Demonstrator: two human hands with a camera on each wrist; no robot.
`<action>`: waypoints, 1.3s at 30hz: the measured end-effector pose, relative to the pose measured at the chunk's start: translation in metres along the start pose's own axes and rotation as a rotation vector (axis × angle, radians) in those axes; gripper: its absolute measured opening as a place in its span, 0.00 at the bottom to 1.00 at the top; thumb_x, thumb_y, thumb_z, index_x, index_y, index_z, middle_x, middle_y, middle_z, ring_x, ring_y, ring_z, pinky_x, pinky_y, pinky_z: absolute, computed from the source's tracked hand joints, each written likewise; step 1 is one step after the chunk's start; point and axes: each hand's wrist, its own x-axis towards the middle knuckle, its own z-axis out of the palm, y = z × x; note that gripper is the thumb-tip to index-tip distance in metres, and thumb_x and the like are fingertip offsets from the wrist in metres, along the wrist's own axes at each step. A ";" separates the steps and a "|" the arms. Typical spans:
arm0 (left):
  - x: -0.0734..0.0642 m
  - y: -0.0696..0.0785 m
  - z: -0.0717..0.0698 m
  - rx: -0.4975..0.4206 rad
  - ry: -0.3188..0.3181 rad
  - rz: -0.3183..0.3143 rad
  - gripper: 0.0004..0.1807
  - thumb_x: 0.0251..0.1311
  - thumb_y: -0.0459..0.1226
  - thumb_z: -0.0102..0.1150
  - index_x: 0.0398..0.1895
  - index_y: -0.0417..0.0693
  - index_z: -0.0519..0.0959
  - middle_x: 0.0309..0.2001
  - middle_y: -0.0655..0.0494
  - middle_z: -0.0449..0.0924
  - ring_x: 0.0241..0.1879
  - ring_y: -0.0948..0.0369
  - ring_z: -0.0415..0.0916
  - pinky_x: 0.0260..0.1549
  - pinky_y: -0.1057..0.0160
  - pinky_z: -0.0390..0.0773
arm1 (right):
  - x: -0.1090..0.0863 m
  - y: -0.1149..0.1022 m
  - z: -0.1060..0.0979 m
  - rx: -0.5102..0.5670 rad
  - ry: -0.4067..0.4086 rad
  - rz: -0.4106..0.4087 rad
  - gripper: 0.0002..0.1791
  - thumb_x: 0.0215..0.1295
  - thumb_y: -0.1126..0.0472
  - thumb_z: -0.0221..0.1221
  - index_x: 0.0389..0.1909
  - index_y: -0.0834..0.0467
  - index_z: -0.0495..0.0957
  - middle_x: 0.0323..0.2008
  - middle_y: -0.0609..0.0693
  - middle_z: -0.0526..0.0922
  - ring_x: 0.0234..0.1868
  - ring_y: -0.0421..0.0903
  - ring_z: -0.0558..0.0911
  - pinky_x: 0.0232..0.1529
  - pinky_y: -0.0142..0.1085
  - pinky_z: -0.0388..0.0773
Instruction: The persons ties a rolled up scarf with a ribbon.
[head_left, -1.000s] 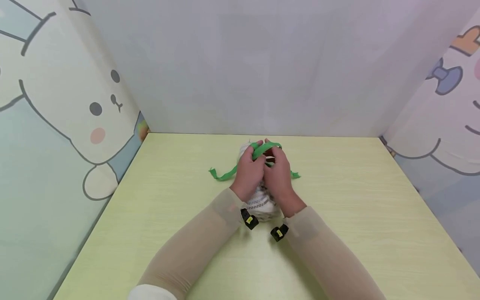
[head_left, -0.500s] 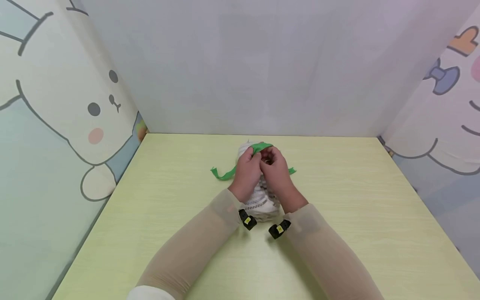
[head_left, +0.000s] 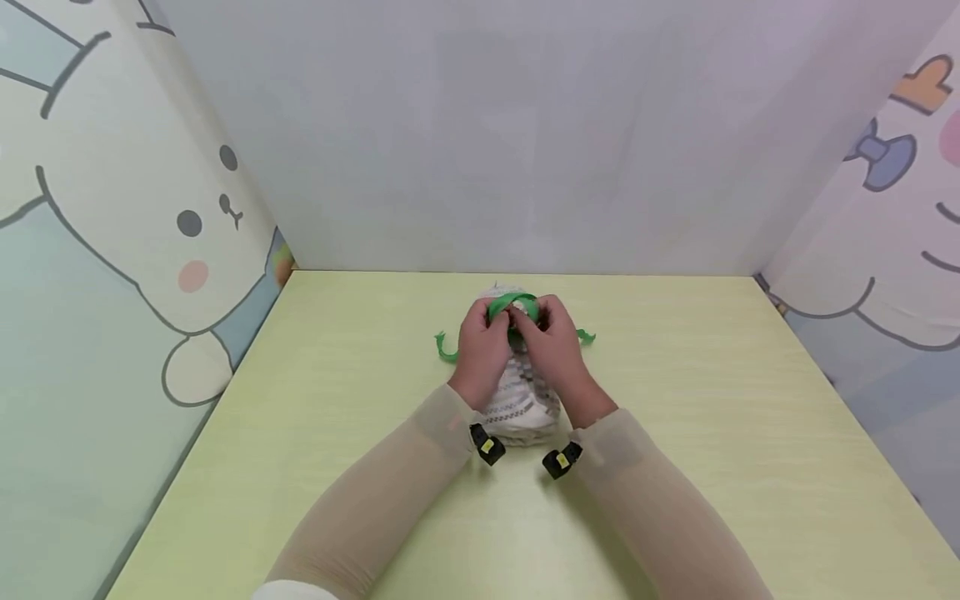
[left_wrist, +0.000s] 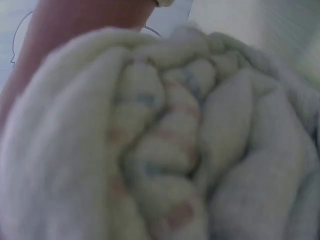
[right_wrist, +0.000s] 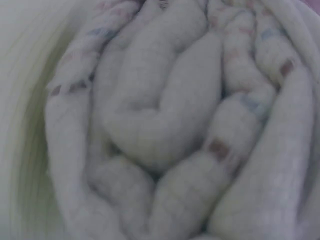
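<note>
A rolled white towel (head_left: 517, 421) with grey and dark patterned bands lies lengthwise on the table (head_left: 360, 358). Around its far half runs a green ribbon (head_left: 501, 304), bowed into a loop between the hands. My left hand (head_left: 482, 354) pinches the ribbon on the left. Opposite it, my right hand (head_left: 558, 346) pinches with thumb and fingers at the loop's right side. The thumbs almost meet over the towel, and the knot area is hidden by the fingers. Both wrist views are filled by the folded end of the towel (left_wrist: 165, 130), blurred and close.
One loose ribbon tail curls out left of the left hand, and another pokes out past the right hand. Small black devices (head_left: 487, 445) sit at both wrists. A pale curtain (head_left: 480, 150) rises behind the table, with cartoon-printed sheets (head_left: 112, 250) at both sides.
The ribbon, earlier stretched across toward the right fingers, now arches as a rounded loop between both hands. My left hand has moved slightly left, and less of the left tail shows.
</note>
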 end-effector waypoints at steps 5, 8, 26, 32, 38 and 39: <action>0.004 0.000 -0.004 -0.014 0.018 0.005 0.10 0.80 0.37 0.44 0.49 0.44 0.75 0.44 0.48 0.81 0.49 0.56 0.78 0.57 0.55 0.74 | -0.001 -0.003 -0.003 -0.058 0.068 0.001 0.12 0.82 0.55 0.48 0.50 0.61 0.71 0.42 0.57 0.76 0.38 0.51 0.75 0.40 0.43 0.73; 0.005 0.001 -0.006 0.025 0.054 -0.008 0.09 0.79 0.37 0.45 0.47 0.43 0.76 0.41 0.49 0.82 0.48 0.57 0.78 0.56 0.55 0.73 | -0.001 -0.005 -0.006 -0.125 0.127 0.028 0.16 0.81 0.56 0.44 0.53 0.60 0.76 0.47 0.56 0.80 0.45 0.51 0.78 0.48 0.46 0.75; 0.014 -0.030 -0.035 0.349 0.173 -0.052 0.09 0.73 0.32 0.48 0.51 0.47 0.74 0.44 0.53 0.79 0.45 0.56 0.76 0.47 0.57 0.78 | -0.002 0.008 -0.031 0.679 0.169 0.407 0.23 0.87 0.58 0.34 0.68 0.68 0.65 0.54 0.62 0.79 0.58 0.53 0.82 0.61 0.42 0.78; 0.019 -0.039 -0.043 0.387 0.195 -0.104 0.14 0.74 0.34 0.48 0.57 0.44 0.78 0.44 0.52 0.81 0.44 0.56 0.77 0.43 0.58 0.79 | -0.001 0.016 -0.034 0.896 0.191 0.463 0.27 0.87 0.58 0.31 0.77 0.68 0.54 0.67 0.67 0.65 0.73 0.59 0.67 0.68 0.42 0.71; 0.024 -0.043 -0.052 0.268 0.222 -0.126 0.19 0.76 0.33 0.37 0.58 0.39 0.77 0.42 0.47 0.84 0.39 0.52 0.83 0.41 0.54 0.82 | 0.003 0.022 -0.038 1.081 0.249 0.522 0.28 0.86 0.57 0.32 0.80 0.64 0.49 0.73 0.67 0.58 0.76 0.57 0.62 0.70 0.44 0.67; 0.024 -0.043 -0.053 0.221 0.227 -0.130 0.19 0.77 0.33 0.36 0.59 0.38 0.76 0.42 0.46 0.84 0.38 0.51 0.83 0.41 0.53 0.83 | 0.003 0.022 -0.039 1.099 0.259 0.529 0.28 0.87 0.56 0.32 0.80 0.64 0.49 0.73 0.67 0.58 0.76 0.57 0.62 0.71 0.44 0.66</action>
